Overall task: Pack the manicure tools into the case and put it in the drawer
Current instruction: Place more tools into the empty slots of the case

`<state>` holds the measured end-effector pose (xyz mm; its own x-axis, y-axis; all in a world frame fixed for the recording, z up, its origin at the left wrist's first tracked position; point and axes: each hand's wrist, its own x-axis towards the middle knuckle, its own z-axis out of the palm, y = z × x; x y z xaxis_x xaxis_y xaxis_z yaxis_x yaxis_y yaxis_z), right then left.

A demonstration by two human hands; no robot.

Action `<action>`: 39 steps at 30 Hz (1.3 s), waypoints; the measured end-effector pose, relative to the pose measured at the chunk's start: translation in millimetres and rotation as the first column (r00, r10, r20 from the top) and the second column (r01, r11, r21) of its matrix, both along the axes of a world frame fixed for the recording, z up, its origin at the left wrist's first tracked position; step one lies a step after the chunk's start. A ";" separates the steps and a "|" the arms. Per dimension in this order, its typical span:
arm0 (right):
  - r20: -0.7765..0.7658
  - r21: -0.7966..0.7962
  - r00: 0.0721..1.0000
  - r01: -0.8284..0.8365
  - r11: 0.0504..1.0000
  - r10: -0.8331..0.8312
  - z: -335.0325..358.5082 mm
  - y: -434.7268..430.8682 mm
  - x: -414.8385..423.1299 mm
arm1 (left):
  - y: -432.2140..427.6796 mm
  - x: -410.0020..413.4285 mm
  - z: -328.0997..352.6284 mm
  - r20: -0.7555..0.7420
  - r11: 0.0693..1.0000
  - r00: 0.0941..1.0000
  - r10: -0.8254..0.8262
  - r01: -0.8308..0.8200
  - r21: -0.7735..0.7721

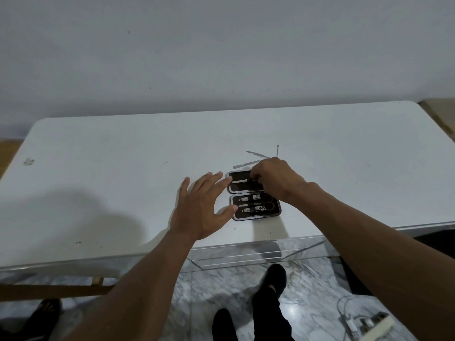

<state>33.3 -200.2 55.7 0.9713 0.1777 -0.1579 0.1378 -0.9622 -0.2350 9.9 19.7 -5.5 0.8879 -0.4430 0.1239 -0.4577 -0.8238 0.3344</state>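
A dark manicure case (253, 196) lies open flat on the white table (110, 183), its two halves one behind the other. The near half holds clippers and scissors under straps. My left hand (200, 209) is spread, its fingertips touching the case's left edge. My right hand (272, 177) is over the far half, fingers pinched on a thin metal tool (242, 181) lying in that half. Three slim metal tools lie loose on the table just behind the case: a flat file (246, 164), a pusher (257, 154) and a thin pick (277, 150).
The table's front edge runs just below the case; under it is a clear drawer front (246, 257). A marble floor, my black-clad legs (268, 303) and a white cable with a power strip (364, 323) lie below. A wall stands behind the table.
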 end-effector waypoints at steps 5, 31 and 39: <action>0.027 -0.007 1.000 -0.008 1.000 0.009 0.6 2.2 -1.0 | -0.3 -0.6 1.8 -0.001 1.000 1.000 0.000 0.000 0.010; -0.004 -0.060 0.985 0.172 0.983 -0.173 9.7 -20.2 48.3 | 0.6 0.8 5.0 -0.029 1.000 1.000 -0.001 0.001 0.010; -0.086 -0.077 0.982 0.162 0.984 -0.169 13.1 -16.8 63.1 | -1.5 0.9 4.9 -0.023 1.000 1.000 0.013 -0.013 0.006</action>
